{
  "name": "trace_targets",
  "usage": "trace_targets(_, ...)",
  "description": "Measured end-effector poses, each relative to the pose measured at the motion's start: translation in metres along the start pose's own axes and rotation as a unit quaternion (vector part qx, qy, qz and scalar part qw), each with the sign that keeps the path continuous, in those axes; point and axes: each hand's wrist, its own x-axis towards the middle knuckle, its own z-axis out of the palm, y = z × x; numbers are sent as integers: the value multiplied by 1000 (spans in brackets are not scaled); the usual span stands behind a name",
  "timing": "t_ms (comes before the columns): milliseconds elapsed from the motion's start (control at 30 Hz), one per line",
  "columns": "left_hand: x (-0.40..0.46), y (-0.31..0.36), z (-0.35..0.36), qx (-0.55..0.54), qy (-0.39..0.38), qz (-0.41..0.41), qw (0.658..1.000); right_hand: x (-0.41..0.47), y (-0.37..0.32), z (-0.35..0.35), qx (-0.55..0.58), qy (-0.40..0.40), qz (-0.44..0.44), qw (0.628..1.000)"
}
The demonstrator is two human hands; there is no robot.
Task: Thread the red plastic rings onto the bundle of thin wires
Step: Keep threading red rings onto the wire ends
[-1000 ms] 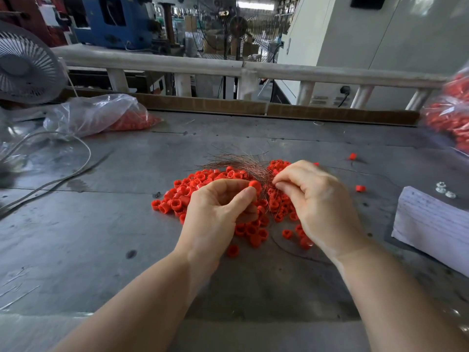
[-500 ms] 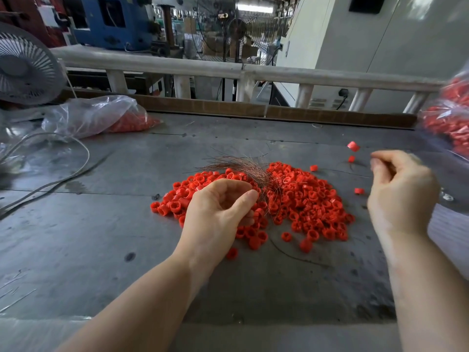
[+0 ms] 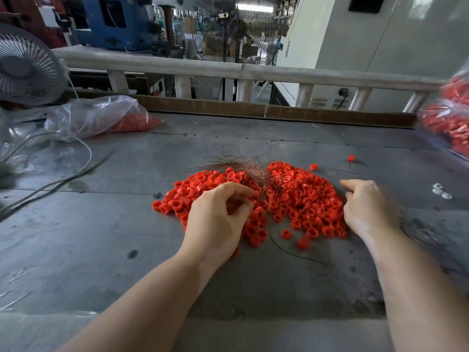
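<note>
A: Head view, centre of frame: the red plastic rings point(image 3: 302, 196) lie in a loose heap on the grey worktop point(image 3: 83, 224), with the bundle of thin wires point(image 3: 243, 168) fanning out across the heap's upper left side.

B: And the hands?

A: The left hand point(image 3: 218, 219) sits on the heap's left part, fingers curled, thumb and fingertips pinching the near end of the wires. It covers some rings beneath it. The right hand point(image 3: 365, 207) is at the heap's right edge, forefinger stretched out and the other fingers curled loosely; I see nothing in it, though it is blurred.

B: What lies around?

A: Two stray rings point(image 3: 351, 158) sit apart at the upper right of the heap. Small clear pieces point(image 3: 440, 191) lie further right. A plastic bag point(image 3: 96, 118) with red parts is at the upper left, a fan point(image 3: 25, 67) behind it, and a grey cable point(image 3: 50, 184) curls below. Another bag of red parts point(image 3: 451, 123) shows blurred at the right edge. A pale railing point(image 3: 228, 69) runs across the top.
</note>
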Motion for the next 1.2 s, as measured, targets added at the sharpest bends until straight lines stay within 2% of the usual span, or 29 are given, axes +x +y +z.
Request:
trace_targets(167,-1,1,0,25,-6,23,999,-2,-2,0,8,13,-40,999)
trace_targets(367,-2,4,0,71,-11,80,994,-10,-23,-9,85,141,-155,974)
trace_targets(500,0,4,-1,98,6,102,990,-27,-48,-8,181,55,-259,947)
trace_targets(667,3,1,-3,145,19,86,986,-46,-66,-9,196,-49,-354,913)
trace_targets(900,4,-3,-2,201,0,66,977,-54,-73,-6,163,-111,-363,911)
trace_targets(1200,4,-5,-1,192,-5,56,980,-60,-77,1,118,-114,-338,927)
